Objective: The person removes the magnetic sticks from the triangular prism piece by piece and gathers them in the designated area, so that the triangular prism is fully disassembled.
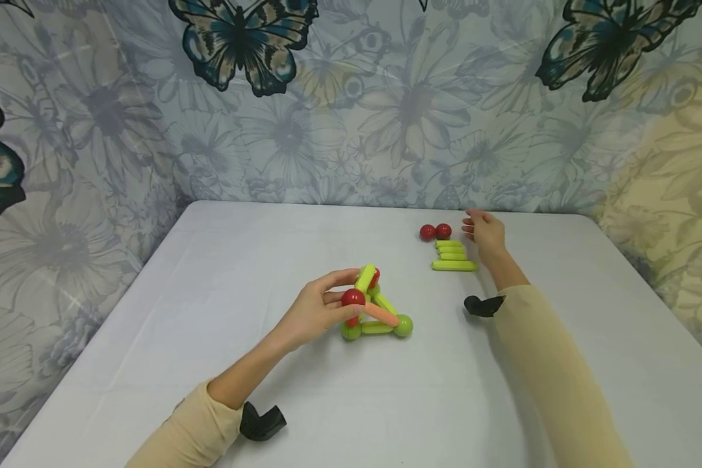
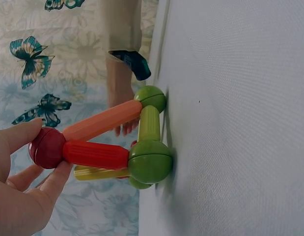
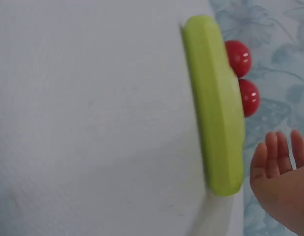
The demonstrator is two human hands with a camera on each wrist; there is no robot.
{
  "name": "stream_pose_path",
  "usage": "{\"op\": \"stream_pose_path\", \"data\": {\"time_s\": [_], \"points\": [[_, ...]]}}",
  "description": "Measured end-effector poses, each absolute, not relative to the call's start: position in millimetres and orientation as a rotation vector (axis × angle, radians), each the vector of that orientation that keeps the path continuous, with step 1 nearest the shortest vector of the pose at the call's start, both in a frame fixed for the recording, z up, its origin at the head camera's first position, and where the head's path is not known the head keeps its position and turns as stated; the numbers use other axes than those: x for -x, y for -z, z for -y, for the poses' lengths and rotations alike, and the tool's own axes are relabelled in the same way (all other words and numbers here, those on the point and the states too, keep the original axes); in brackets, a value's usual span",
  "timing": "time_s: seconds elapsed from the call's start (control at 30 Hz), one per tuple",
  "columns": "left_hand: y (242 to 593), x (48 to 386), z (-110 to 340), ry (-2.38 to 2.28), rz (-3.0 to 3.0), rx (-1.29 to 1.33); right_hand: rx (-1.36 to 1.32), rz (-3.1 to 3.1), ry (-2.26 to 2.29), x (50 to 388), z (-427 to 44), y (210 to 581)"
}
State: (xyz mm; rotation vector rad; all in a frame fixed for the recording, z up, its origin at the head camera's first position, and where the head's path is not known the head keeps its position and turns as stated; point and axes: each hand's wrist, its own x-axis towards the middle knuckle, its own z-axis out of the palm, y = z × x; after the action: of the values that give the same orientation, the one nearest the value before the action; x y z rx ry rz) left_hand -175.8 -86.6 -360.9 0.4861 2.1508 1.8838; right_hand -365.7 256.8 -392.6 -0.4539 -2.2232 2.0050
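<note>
My left hand (image 1: pixel 316 312) pinches a red ball (image 2: pixel 46 147) at the top of a stick-and-ball structure between thumb and fingers. Orange (image 2: pixel 102 120) and red (image 2: pixel 95 154) sticks run from that ball to green balls (image 2: pixel 150 162) low down at the table. A light green stick (image 1: pixel 377 327) joins two of the green balls, and another light green stick (image 1: pixel 365 278) slants up at the back. My right hand (image 1: pixel 484 232) is empty, fingers extended, just right of two loose red balls (image 1: pixel 435 232). Several loose light green sticks (image 1: pixel 454 265) lie in a row below those balls.
The white tabletop (image 1: pixel 257 260) meets a wall (image 1: pixel 327 162) printed with flowers and butterflies. Black curved pieces stick out from both cuffs, one at the left (image 1: pixel 262 422) and one at the right (image 1: pixel 483 306).
</note>
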Motion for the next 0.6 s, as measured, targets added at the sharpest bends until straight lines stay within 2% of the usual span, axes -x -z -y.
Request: {"op": "stream_pose_path", "data": {"time_s": [0.6], "points": [[361.9,175.6,84.9,-1.900,-2.151,-0.466,-0.011,1.344,-2.912,312.9,-251.9,350.7]]}}
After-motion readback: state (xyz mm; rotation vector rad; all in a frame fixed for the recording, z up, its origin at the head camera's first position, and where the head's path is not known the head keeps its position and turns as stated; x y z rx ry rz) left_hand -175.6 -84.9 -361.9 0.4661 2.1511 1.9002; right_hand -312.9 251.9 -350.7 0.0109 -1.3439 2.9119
